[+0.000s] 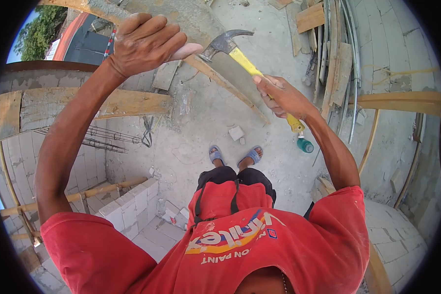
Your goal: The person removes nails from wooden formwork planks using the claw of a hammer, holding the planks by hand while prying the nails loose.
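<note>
My left hand (149, 41) is raised at the upper left, its fingers wrapped round the edge of a wooden board (95, 9). Its thumb points right, toward the hammer head. In my right hand (284, 98) is the yellow handle of a claw hammer (242, 60). The hammer's steel head lies just right of my left thumb, apart from it, with the claw pointing right. A long plank (228, 87) runs diagonally below the hammer, down to the right.
Boards (335, 73) and metal strips are stacked at the upper right. A green bottle (305, 144) and a block piece (236, 133) lie on the concrete floor (181, 166). Rebar (110, 137) juts in at the left. Blocks (127, 208) form a low wall at the lower left.
</note>
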{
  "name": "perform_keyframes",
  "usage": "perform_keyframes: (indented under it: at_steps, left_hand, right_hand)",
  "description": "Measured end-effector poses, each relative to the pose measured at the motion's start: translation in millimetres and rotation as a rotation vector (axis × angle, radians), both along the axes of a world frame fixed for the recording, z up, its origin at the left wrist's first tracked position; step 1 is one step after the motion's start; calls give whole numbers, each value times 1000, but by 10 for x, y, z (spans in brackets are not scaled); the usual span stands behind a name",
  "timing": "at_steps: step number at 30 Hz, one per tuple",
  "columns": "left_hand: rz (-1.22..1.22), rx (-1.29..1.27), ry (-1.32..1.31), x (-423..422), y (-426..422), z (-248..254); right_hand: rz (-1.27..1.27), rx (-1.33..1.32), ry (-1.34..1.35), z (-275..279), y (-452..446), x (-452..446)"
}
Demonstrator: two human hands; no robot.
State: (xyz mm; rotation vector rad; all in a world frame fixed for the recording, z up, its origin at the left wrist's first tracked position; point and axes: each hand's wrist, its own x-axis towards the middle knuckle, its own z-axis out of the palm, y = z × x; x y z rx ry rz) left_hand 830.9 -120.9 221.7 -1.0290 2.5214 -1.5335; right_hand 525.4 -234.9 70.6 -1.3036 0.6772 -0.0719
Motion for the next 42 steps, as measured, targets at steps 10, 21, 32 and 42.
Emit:
perform_keyframes:
  at_steps: [10, 21, 32, 42]
  left_hand:
    - [79, 11, -16, -159, 2, 88]
    - [36, 104, 113, -105, -33, 8]
    - [-202, 293, 14, 76, -155, -43]
    - [-470, 316, -94, 160, -502, -126]
  right_hand:
    - [-632, 239, -140, 94, 1177, -311]
    - [-710, 381, 53, 222, 2882, 329]
    - [-1191, 285, -189, 566, 3008, 2185]
    - [-1341, -380, 350, -76, 3150, 2474]
